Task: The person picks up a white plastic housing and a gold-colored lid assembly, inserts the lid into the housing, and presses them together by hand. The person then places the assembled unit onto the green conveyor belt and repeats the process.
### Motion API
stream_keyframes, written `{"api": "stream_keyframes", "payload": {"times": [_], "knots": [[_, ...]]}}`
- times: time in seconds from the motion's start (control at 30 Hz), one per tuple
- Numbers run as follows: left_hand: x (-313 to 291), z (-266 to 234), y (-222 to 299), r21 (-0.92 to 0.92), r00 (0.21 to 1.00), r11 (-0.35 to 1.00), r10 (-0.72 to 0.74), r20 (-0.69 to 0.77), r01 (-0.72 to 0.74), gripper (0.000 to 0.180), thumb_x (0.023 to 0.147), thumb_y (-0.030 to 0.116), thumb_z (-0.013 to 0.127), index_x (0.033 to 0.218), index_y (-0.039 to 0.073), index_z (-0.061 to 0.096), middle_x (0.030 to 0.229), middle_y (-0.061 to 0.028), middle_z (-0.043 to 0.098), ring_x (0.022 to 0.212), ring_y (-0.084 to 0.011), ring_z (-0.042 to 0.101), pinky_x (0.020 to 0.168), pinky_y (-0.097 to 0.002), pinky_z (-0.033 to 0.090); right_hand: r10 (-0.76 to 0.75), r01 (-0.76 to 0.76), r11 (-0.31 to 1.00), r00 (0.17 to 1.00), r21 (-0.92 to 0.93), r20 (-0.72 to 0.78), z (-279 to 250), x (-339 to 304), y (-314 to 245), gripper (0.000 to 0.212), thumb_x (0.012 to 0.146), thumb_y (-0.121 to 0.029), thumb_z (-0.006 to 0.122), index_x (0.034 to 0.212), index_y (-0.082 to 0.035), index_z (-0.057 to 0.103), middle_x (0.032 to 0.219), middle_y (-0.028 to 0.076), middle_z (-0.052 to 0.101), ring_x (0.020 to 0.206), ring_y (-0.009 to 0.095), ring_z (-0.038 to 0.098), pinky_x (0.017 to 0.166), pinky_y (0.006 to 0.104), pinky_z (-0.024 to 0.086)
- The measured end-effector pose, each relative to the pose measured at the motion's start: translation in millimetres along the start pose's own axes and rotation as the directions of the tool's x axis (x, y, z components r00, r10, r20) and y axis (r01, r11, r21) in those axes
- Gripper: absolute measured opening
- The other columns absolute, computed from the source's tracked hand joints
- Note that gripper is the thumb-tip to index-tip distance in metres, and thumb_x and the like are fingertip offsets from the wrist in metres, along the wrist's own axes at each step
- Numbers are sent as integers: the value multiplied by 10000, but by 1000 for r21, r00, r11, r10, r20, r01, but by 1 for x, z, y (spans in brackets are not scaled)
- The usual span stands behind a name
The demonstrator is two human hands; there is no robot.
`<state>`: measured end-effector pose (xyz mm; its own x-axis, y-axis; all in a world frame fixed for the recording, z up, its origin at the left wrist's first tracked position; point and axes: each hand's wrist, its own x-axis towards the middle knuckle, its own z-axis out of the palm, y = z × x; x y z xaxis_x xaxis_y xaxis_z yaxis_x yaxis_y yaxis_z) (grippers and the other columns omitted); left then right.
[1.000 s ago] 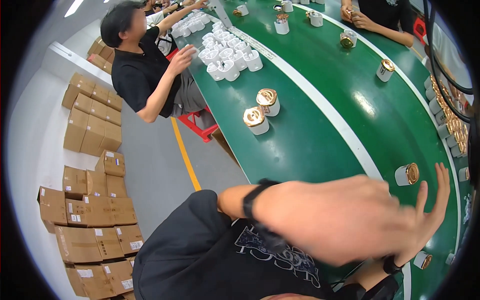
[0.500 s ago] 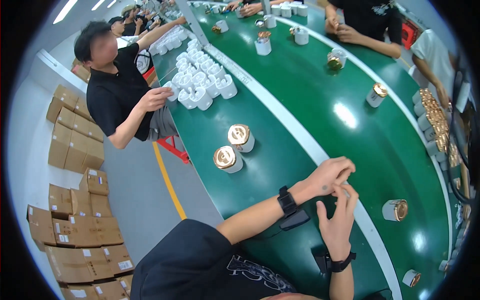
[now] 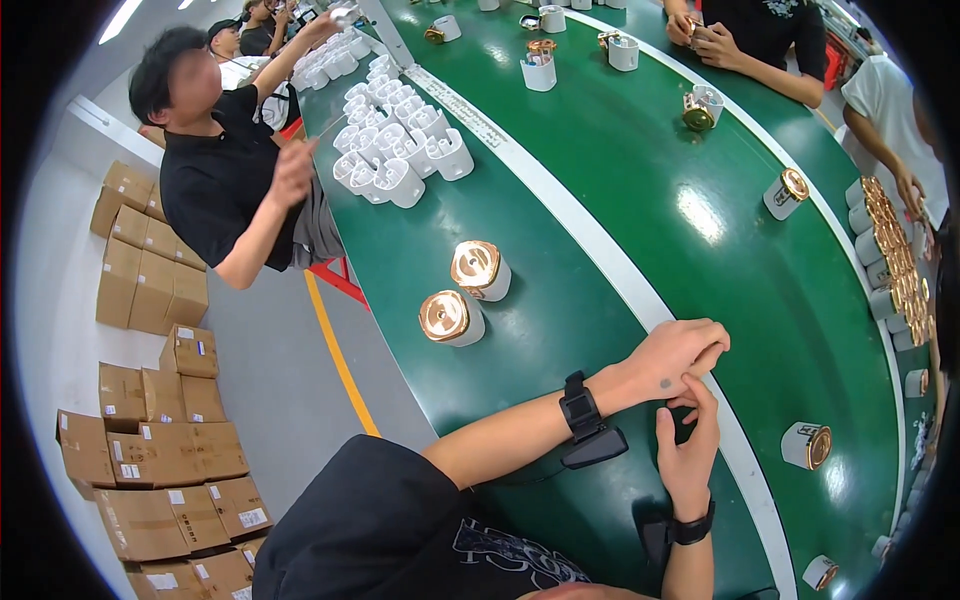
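My left hand [image 3: 672, 362] hangs over the white rail, back up, its fingers curled loosely with nothing visible in them. Just below it, my right hand [image 3: 690, 445] has its palm turned up and thumb apart; its half-bent fingertips touch the left hand's lower edge and hold nothing I can see. Black straps with small dark boxes circle both wrists. To the left stand two white cups with gold tops, one farther [image 3: 480, 270] and one nearer [image 3: 452, 318]. Across the rail, a similar white and gold cup [image 3: 806, 446] lies tilted on the green belt.
A white rail [image 3: 590, 235] divides my green table [image 3: 540, 330] from the belt [image 3: 640, 190]. Several white open cups [image 3: 398, 182] crowd the table's far end beside a co-worker [image 3: 225, 150]. Cartons [image 3: 170, 450] line the left wall; more gold-topped cups [image 3: 890, 260] stand at right.
The view has shifted slightly. My right fingers have curled in more against the left hand. The co-worker's near hand has come away from the white cups, and cups on the belt appear shifted.
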<state>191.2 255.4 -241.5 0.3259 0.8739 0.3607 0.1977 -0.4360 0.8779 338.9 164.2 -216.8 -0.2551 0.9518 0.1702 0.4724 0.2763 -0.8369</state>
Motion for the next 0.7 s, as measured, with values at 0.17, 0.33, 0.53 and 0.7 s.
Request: {"api": "stream_keyframes", "payload": {"times": [0.17, 0.33, 0.53, 0.7], "knots": [[1, 5, 7, 7, 997, 997, 74, -12, -74, 305, 780, 24, 686, 1064, 33, 575, 703, -34, 506, 640, -208, 536, 604, -344, 457, -29, 27, 999, 999, -38, -42, -4, -9, 1, 532, 893, -12, 722, 1395, -55, 552, 1108, 98, 679, 928, 213, 675, 754, 343, 472], [-7, 4, 7, 10, 1000, 1000, -17, 5, 17, 266, 805, 45, 667, 1058, 29, 589, 679, -32, 496, 590, -202, 500, 573, -348, 433, -61, 62, 998, 998, 9, -35, 1, -9, 4, 539, 889, -13, 737, 1396, -58, 559, 1078, 101, 690, 913, 217, 683, 766, 346, 504], [-9, 8, 7, 23, 997, 997, -70, 17, 69, 222, 849, 42, 652, 1068, 23, 623, 715, -49, 548, 597, -195, 521, 575, -349, 445, -57, 58, 998, 998, 27, -6, -2, -13, 3, 545, 893, -4, 731, 1405, -64, 554, 1075, 110, 688, 907, 223, 682, 780, 352, 520], [5, 4, 5, 98, 992, 994, -37, -122, 49, 156, 924, 43, 620, 1071, 19, 666, 812, -87, 630, 639, -206, 593, 610, -361, 488, -80, 81, 996, 996, 28, -49, -6, -9, -2, 450, 894, 21, 712, 1324, -43, 597, 1054, 101, 690, 900, 216, 679, 780, 330, 510]]}}
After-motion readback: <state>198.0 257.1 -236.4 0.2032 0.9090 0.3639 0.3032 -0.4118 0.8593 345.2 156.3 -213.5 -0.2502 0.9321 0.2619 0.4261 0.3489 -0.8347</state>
